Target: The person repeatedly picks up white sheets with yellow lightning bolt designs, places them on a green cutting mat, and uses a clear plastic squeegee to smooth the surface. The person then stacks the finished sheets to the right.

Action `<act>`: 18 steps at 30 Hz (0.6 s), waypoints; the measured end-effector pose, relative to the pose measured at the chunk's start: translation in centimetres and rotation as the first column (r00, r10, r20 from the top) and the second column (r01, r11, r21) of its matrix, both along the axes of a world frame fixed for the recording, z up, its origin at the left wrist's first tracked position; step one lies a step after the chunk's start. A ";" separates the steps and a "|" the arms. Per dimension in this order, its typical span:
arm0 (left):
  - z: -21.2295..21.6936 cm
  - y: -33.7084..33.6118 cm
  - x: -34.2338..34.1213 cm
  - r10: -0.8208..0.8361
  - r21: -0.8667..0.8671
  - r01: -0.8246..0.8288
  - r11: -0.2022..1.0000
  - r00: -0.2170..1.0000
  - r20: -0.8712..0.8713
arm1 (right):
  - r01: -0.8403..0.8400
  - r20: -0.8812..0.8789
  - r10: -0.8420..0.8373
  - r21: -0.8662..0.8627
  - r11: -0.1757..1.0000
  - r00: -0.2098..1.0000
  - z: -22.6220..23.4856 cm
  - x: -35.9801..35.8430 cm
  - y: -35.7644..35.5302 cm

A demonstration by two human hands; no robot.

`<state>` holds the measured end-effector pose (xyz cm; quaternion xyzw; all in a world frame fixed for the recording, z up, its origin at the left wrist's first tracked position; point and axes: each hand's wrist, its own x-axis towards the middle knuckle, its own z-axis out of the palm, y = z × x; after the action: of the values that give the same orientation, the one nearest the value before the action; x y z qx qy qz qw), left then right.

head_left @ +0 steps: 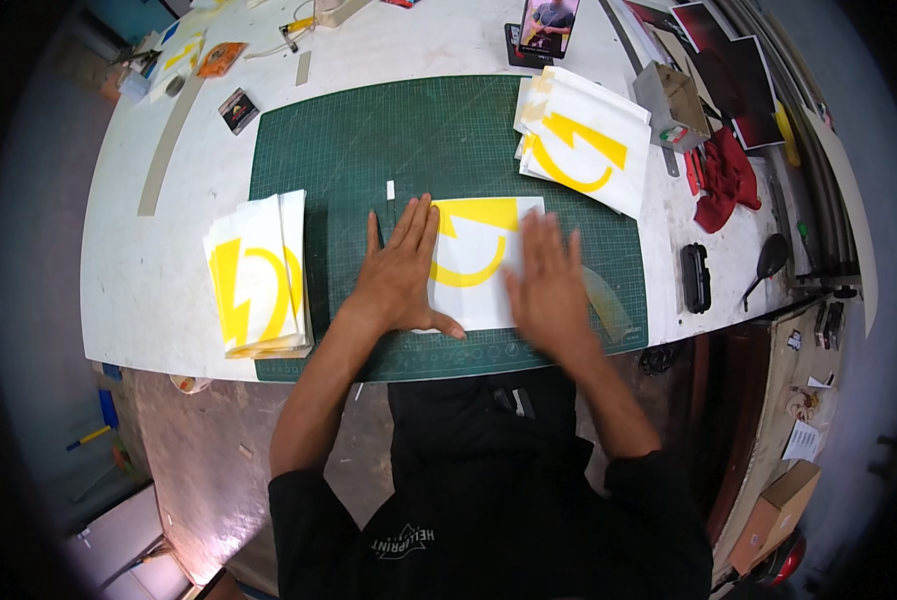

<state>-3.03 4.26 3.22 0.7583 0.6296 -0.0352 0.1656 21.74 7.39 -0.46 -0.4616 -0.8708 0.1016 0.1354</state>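
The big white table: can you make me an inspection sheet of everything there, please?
Surface: white table with a green cutting mat on it.
Job's things: white sheet with yellow shapes on the mat; similar left stack and right stack beside it.
Clutter: red cloth, black case, orange packet.
Hands: left hand flat at the sheet's left edge; right hand blurred by its right edge, contact unclear.
Cables: pale cord-like line at the far left, too small to be sure.
Surroundings: floor, cardboard box.

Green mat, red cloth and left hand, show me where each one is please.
Green mat (388, 130), head view, on its bare upper part.
Red cloth (726, 176), head view, on its crumpled middle.
Left hand (393, 280), head view, on the back of the hand.
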 end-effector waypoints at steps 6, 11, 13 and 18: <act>-0.1 0.2 0.2 -0.003 -0.005 0.003 1.000 1.000 -0.022 | -0.191 0.119 0.208 -0.145 0.971 0.971 1.2 3.2 -8.4; -0.7 -0.4 -0.4 -0.004 0.097 -0.002 0.995 0.998 0.059 | -0.053 0.119 0.063 -0.085 0.995 0.991 3.1 7.5 -7.3; -0.6 -1.0 -0.4 -0.031 0.244 -0.006 0.970 0.988 0.150 | -0.066 -0.108 0.062 -0.033 0.997 0.992 3.1 6.6 -6.0; -1.1 -5.0 2.2 -0.087 0.380 -0.042 0.924 0.945 0.314 | -0.256 -0.265 0.259 0.044 0.966 0.929 2.0 3.0 -2.2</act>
<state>-0.83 -0.70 2.10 0.7785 0.5795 0.2114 0.1161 24.75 5.18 1.50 -0.3247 -0.8978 0.1761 0.2396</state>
